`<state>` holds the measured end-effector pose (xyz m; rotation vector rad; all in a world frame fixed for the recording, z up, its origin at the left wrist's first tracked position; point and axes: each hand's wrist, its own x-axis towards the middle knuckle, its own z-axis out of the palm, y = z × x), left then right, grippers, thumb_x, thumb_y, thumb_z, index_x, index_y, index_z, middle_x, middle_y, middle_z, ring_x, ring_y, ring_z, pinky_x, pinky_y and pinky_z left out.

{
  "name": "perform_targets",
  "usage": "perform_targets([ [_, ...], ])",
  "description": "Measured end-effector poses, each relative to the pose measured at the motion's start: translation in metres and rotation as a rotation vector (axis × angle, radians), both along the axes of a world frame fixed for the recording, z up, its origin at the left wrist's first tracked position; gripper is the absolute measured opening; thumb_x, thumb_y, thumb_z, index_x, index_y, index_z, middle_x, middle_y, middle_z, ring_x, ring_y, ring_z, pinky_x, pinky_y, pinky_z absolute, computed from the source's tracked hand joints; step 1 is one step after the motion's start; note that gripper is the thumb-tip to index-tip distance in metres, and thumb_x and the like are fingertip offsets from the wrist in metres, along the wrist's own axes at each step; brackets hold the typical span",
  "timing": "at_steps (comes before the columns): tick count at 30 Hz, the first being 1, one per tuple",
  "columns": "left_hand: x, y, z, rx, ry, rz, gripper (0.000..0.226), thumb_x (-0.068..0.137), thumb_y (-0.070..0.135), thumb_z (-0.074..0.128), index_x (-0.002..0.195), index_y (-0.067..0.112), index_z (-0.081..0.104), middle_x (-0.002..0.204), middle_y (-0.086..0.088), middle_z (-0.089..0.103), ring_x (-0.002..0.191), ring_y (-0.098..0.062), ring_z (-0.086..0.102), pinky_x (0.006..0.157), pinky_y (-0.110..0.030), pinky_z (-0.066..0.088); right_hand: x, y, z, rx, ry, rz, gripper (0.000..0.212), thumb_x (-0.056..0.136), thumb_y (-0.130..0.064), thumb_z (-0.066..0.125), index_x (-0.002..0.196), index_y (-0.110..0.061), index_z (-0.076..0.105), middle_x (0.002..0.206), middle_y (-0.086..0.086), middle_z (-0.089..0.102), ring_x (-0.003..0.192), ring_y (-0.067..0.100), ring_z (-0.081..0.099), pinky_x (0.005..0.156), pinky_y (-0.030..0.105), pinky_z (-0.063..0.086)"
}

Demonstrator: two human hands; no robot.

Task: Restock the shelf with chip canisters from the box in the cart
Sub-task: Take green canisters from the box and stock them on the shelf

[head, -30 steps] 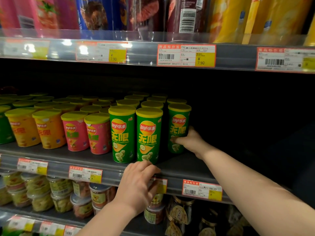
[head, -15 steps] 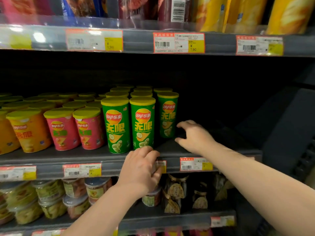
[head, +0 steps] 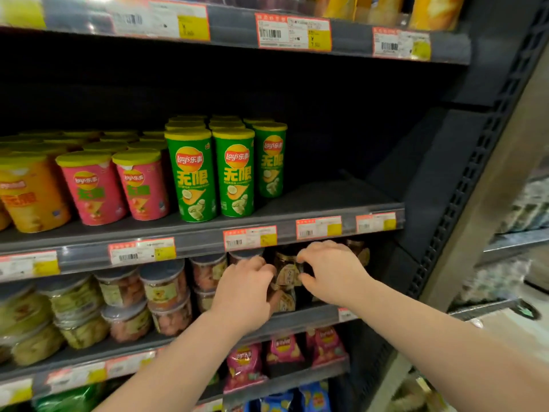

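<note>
Green chip canisters stand upright in rows on the middle shelf (head: 326, 200). The front two (head: 191, 176) (head: 234, 173) are near the shelf edge, and a third green canister (head: 270, 162) stands further back to their right. Both hands are below that shelf, in front of the lower shelf's jars. My left hand (head: 243, 289) and my right hand (head: 332, 272) have loosely curled fingers and hold nothing. A dark jar (head: 286, 272) shows between them. The box and cart are out of view.
Pink canisters (head: 89, 188) and an orange canister (head: 29, 194) fill the shelf's left side; its right part is bare. Clear tubs (head: 163, 289) stand on the lower shelf and snack bags (head: 243, 367) lie below. A dark upright (head: 475, 173) ends the unit on the right.
My right hand let go of the rear green canister and dropped below the shelf edge. My left hand came off the shelf lip and lowered too. The view swung right and down.
</note>
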<state>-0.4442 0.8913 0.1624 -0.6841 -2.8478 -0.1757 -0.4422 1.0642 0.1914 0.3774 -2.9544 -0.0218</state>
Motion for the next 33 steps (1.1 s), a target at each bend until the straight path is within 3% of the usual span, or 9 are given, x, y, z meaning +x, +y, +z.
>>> perform_targets([
  [4,0.028,-0.009,-0.013,-0.027,-0.041,0.034,0.037,0.093,0.042,0.046,0.123,0.02,0.049,0.123,-0.001,0.049,0.115,-0.023,0.046,0.092,-0.034,0.037,0.024,-0.012,-0.02,0.012,-0.056,0.032,0.034,0.09,-0.035,0.048,0.119,-0.021,0.057,0.119,0.002,0.058,0.111,0.026,0.053,0.092,0.038,0.045],
  [9,0.069,-0.019,-0.034,-0.002,-0.143,0.097,0.041,0.091,0.042,0.048,0.127,0.021,0.047,0.126,0.001,0.047,0.12,-0.023,0.044,0.094,-0.037,0.038,0.065,-0.023,-0.042,0.034,-0.145,0.077,0.037,0.092,-0.037,0.047,0.126,-0.022,0.053,0.124,0.003,0.055,0.114,0.027,0.05,0.094,0.038,0.041],
  [17,0.185,-0.041,-0.07,-0.047,-0.379,0.247,0.045,0.091,0.046,0.049,0.127,0.021,0.046,0.127,-0.002,0.045,0.119,-0.026,0.044,0.093,-0.039,0.042,0.155,-0.047,-0.084,0.05,-0.3,0.206,0.037,0.089,-0.037,0.051,0.122,-0.021,0.055,0.122,0.004,0.056,0.116,0.027,0.051,0.096,0.038,0.042],
  [27,0.307,-0.137,-0.109,-0.039,-0.545,0.554,0.045,0.089,0.046,0.049,0.127,0.022,0.045,0.126,-0.003,0.046,0.118,-0.027,0.048,0.093,-0.04,0.043,0.24,-0.141,-0.121,0.079,-0.414,0.426,0.041,0.09,-0.038,0.05,0.129,-0.026,0.051,0.131,0.003,0.052,0.122,0.027,0.047,0.098,0.036,0.037],
  [33,0.354,-0.21,-0.123,0.039,-0.565,0.642,0.045,0.091,0.045,0.047,0.13,0.022,0.043,0.128,-0.002,0.045,0.119,-0.025,0.047,0.092,-0.039,0.045,0.266,-0.216,-0.131,0.136,-0.44,0.515,0.038,0.09,-0.036,0.05,0.126,-0.023,0.053,0.125,0.002,0.055,0.117,0.027,0.049,0.095,0.037,0.04],
])
